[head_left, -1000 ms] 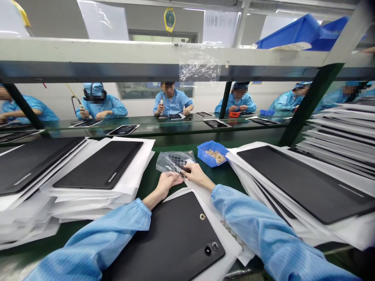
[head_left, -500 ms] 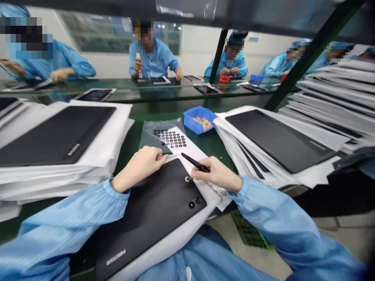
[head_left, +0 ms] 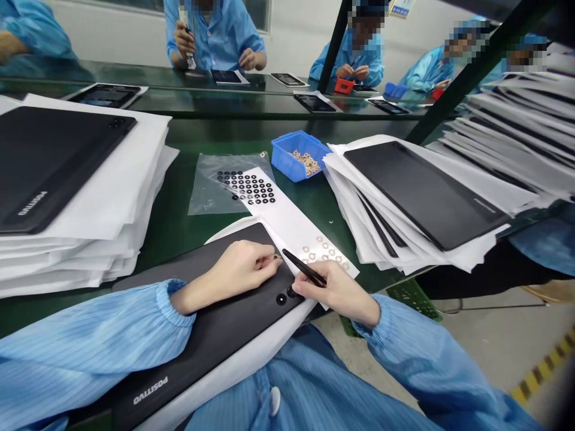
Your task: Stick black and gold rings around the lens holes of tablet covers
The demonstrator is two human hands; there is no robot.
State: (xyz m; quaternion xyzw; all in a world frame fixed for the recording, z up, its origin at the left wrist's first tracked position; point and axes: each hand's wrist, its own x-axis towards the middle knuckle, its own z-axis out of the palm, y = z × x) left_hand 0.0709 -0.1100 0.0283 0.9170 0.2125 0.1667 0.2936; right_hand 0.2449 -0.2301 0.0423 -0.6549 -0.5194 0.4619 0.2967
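A black tablet back cover [head_left: 215,335] lies face down on a white sheet at the table's near edge, half over my lap. My left hand [head_left: 240,272] rests on the cover with its fingertips pinched together near the upper corner, by a small ring I can barely see. My right hand [head_left: 335,290] is closed on black tweezers [head_left: 303,267], whose tip points up and left toward my left fingertips. Two round camera holes [head_left: 286,296] sit just below the tweezers.
A white strip [head_left: 283,215] carries black rings and small pale rings beside a clear bag [head_left: 211,185]. A blue tray [head_left: 299,155] holds small parts. Stacks of covers on white sheets stand left [head_left: 67,179] and right [head_left: 426,197]. Other people work across a conveyor [head_left: 202,102].
My view has tilted down and both hands have come back from the bag and strip onto the cover. The tweezers now point at my left fingertips on the cover's corner.
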